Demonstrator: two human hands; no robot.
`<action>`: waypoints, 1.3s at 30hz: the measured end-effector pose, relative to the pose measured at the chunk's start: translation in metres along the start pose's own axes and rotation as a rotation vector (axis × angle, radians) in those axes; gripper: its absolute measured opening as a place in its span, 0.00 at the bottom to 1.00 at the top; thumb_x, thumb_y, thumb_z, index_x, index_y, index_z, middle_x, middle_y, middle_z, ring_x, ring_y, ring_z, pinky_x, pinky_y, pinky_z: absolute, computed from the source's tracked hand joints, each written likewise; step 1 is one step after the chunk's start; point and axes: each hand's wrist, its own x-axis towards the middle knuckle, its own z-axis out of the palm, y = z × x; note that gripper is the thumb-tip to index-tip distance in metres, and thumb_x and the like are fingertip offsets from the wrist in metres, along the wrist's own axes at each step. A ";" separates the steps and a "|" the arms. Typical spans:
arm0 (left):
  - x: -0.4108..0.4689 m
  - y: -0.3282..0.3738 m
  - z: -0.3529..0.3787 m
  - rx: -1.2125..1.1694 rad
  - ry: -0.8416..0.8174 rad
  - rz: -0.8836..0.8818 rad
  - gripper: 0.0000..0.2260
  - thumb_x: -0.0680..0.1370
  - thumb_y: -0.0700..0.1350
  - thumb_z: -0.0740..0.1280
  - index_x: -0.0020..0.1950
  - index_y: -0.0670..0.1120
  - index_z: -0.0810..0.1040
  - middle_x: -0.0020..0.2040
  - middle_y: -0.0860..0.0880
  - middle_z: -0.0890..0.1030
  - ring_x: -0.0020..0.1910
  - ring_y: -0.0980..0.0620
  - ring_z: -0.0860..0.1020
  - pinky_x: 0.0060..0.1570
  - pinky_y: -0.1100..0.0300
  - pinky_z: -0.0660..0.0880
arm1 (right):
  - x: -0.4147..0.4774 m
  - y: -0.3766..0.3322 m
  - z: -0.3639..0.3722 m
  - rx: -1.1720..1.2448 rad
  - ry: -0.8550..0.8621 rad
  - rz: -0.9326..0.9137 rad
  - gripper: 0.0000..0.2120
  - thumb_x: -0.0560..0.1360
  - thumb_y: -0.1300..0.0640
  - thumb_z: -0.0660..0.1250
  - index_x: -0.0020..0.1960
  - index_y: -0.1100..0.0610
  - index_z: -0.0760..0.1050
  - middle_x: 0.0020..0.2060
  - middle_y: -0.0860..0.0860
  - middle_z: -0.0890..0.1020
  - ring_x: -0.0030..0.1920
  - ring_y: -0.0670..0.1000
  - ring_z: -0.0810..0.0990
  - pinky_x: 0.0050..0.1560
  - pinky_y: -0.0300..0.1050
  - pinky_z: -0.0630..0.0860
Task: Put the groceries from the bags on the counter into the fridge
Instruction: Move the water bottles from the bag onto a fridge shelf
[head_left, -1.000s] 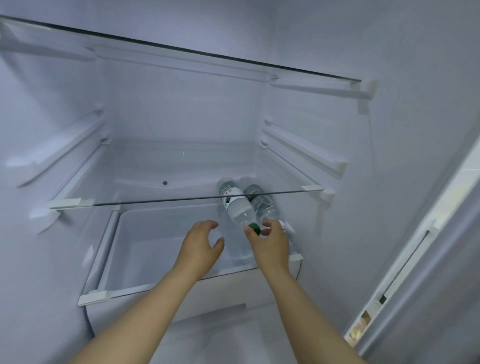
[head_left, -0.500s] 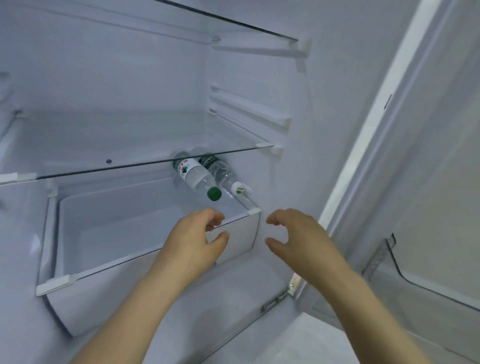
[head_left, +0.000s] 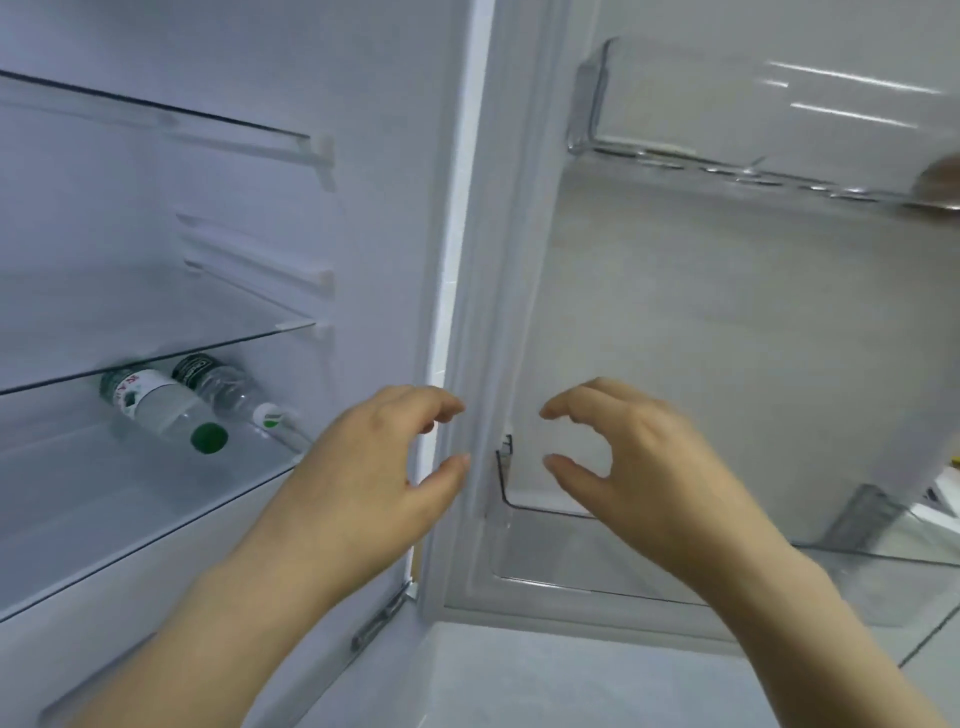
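Two clear water bottles lie side by side on the lowest glass shelf (head_left: 130, 519) of the open fridge. The nearer bottle (head_left: 161, 410) has a green cap; the one behind it (head_left: 228, 387) has a white cap. My left hand (head_left: 363, 478) hovers in front of the fridge's right edge, fingers loosely curled, holding nothing. My right hand (head_left: 644, 467) hangs in front of the open door, fingers also loosely curled and empty. Both hands are well clear of the bottles.
The open fridge door (head_left: 727, 338) fills the right side, with a clear upper door bin (head_left: 675, 150) and a lower door bin (head_left: 571, 540). Glass shelves (head_left: 156, 353) sit above the bottles. Pale floor shows at the bottom.
My right hand let go of the green-capped bottle on the shelf. Both hands drew back out of the fridge, and my view swung right toward the door.
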 end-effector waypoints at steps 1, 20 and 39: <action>0.004 0.011 0.006 -0.023 -0.015 0.021 0.14 0.75 0.50 0.67 0.61 0.55 0.75 0.56 0.62 0.75 0.50 0.68 0.73 0.54 0.71 0.70 | -0.006 0.010 -0.008 -0.017 0.018 0.021 0.15 0.76 0.51 0.67 0.62 0.48 0.75 0.57 0.42 0.76 0.56 0.47 0.76 0.54 0.40 0.70; 0.043 0.166 0.158 -0.323 -0.353 0.467 0.16 0.75 0.53 0.67 0.62 0.55 0.75 0.57 0.60 0.77 0.56 0.63 0.74 0.58 0.60 0.73 | -0.155 0.130 -0.093 -0.272 0.152 0.606 0.17 0.74 0.49 0.69 0.62 0.48 0.75 0.57 0.42 0.78 0.56 0.44 0.76 0.56 0.40 0.74; -0.039 0.249 0.204 -0.740 -0.920 0.961 0.20 0.76 0.55 0.65 0.68 0.58 0.69 0.60 0.63 0.74 0.57 0.66 0.70 0.59 0.65 0.71 | -0.302 -0.012 -0.098 -0.515 0.399 1.516 0.14 0.73 0.49 0.69 0.58 0.46 0.76 0.50 0.37 0.77 0.51 0.39 0.75 0.55 0.39 0.73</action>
